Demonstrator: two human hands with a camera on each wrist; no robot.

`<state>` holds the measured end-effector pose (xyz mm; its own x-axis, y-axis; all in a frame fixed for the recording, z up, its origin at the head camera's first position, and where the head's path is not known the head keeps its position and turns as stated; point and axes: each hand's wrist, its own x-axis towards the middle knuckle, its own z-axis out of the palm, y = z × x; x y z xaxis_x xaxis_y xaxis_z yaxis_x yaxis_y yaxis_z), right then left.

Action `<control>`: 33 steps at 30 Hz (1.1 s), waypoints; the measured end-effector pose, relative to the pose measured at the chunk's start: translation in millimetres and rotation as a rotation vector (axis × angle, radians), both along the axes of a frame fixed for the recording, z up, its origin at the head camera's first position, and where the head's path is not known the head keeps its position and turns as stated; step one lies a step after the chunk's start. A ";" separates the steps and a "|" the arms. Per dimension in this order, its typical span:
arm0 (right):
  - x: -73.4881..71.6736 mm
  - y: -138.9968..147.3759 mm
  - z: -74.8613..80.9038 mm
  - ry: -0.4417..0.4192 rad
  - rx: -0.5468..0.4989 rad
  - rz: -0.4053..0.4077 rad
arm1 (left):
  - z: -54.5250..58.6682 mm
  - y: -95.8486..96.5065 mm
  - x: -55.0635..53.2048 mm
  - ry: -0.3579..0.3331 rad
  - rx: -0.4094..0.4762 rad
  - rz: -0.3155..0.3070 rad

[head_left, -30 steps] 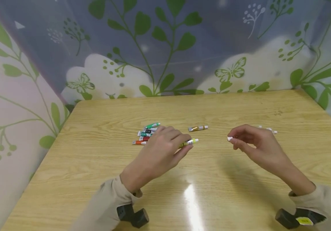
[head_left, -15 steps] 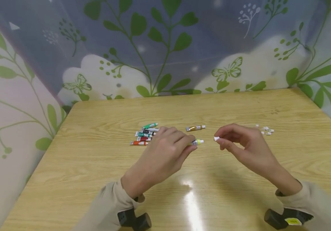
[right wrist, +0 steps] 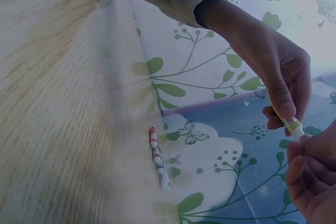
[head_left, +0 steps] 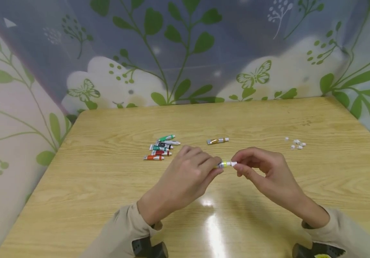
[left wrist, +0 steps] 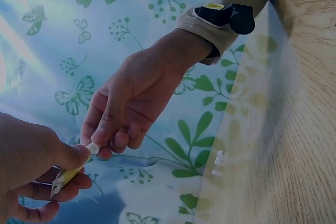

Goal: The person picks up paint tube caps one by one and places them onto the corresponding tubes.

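My left hand [head_left: 185,175] grips a small yellow paint tube [head_left: 224,165], its nozzle end pointing right. Most of the tube's body is hidden by the fingers in the head view; the left wrist view shows its silvery flat end near the fingers. Between thumb and index finger, my right hand [head_left: 270,173] pinches a small white cap [left wrist: 93,148] right at the tube's nozzle. Both hands are held above the wooden table [head_left: 114,186].
Several paint tubes [head_left: 161,152] in green, black, teal, red and orange lie in a group at the left. A gold-brown paint tube [head_left: 218,141] lies alone behind the hands. Several loose white caps [head_left: 297,142] are scattered at the right. A patterned curtain [head_left: 204,71] stands behind the table.
My right hand has moved left with the cap, bringing it to the tube's nozzle. The left hand has shifted slightly right with the tube, and more of the tube group shows.
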<state>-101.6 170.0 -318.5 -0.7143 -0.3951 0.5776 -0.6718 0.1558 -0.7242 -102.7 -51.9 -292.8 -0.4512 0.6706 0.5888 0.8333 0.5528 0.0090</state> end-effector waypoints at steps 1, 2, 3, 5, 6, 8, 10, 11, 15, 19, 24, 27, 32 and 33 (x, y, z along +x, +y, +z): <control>-0.2 -0.4 -0.1 -0.005 -0.001 -0.001 | 0.2 -0.1 -0.1 0.005 -0.002 0.000; -0.5 -0.8 -0.3 -0.005 -0.002 -0.002 | 0.4 -0.2 -0.2 0.007 -0.002 -0.001; -0.9 -1.2 -0.4 0.000 -0.005 -0.003 | 0.6 -0.3 -0.3 0.012 -0.004 -0.001; -1.0 -1.2 -0.9 -0.001 -0.008 -0.009 | 0.7 -0.1 -0.3 0.023 -0.007 -0.001; -1.0 -1.1 -1.2 -0.002 -0.010 -0.011 | 0.6 0.0 -0.3 0.026 -0.007 0.000; -0.5 -0.9 -1.4 -0.016 -0.012 -0.018 | 0.4 0.2 -0.4 0.030 -0.006 -0.003; 0.2 -0.8 -1.4 -0.036 -0.015 -0.020 | 0.1 0.2 -0.4 0.033 -0.008 -0.002; 0.4 -0.9 -1.5 -0.038 -0.018 -0.016 | -0.1 0.2 -0.4 0.032 -0.008 -0.003; 1.2 -1.4 -1.2 -0.042 -0.034 -0.002 | 0.3 0.2 0.4 0.032 -0.011 -0.002; 1.3 -2.1 -1.6 -0.027 -0.051 0.012 | 0.1 0.3 1.2 0.031 -0.011 -0.003; 0.3 -2.9 -3.6 0.019 -0.093 0.030 | 0.9 1.3 1.5 0.033 -0.010 -0.013; 0.0 -3.1 -4.5 0.038 -0.118 0.042 | 1.4 1.8 1.7 0.038 -0.006 -0.020; -1.2 -4.6 -4.6 0.062 -0.156 0.063 | 0.4 1.3 1.5 0.050 0.005 -0.022; -1.5 -4.9 -4.4 0.068 -0.160 0.062 | 0.4 1.1 1.4 0.054 0.009 -0.022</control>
